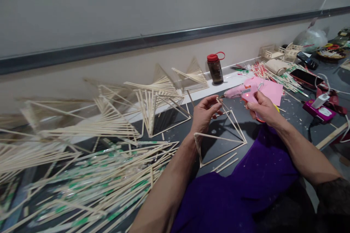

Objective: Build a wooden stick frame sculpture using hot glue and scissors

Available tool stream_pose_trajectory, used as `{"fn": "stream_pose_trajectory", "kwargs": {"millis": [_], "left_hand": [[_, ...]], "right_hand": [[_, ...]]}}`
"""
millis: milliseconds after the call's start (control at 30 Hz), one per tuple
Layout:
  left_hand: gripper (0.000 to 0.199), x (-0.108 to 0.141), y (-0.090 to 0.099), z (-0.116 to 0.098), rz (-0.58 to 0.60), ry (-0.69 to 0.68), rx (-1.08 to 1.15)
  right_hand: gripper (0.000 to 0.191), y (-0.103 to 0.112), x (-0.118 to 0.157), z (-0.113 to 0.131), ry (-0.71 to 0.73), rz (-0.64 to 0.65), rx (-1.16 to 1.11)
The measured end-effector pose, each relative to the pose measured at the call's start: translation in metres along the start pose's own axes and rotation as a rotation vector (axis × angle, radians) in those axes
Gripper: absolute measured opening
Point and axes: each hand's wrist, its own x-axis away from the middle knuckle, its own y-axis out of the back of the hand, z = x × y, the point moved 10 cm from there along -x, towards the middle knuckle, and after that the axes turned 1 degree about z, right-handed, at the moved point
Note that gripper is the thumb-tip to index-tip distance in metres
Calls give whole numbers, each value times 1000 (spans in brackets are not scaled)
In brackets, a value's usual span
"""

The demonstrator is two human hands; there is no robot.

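Observation:
My left hand (pixel 206 111) pinches the upper corner of a frame of thin wooden sticks (pixel 221 138) that rests on the dark tabletop. In my right hand (pixel 264 107) is a pink glue gun (pixel 240 91) with a small red light glowing on its side. The gun's nozzle points left and is close to the fingertips of my left hand, at the frame's corner. Two loose short sticks (pixel 226 164) lie just in front of the frame.
Several stick structures (pixel 153 107) stand along the wall at the left. Before them lies a pile of sticks (pixel 123 178), some in wrappers. A red-capped bottle (pixel 215 70) stands behind; pink paper (pixel 272 91), a phone (pixel 306 77) and a purple power block (pixel 319 111) lie right.

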Motion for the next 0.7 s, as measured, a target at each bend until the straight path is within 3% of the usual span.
{"fn": "stream_pose_trajectory", "kwargs": {"millis": [533,700], "left_hand": [[53,0,0,1,3,-3,-15],[54,0,0,1,3,0,-11]], "right_hand": [[28,0,0,1,4,2,-14],[29,-4,2,7,-21,36,-142]]}}
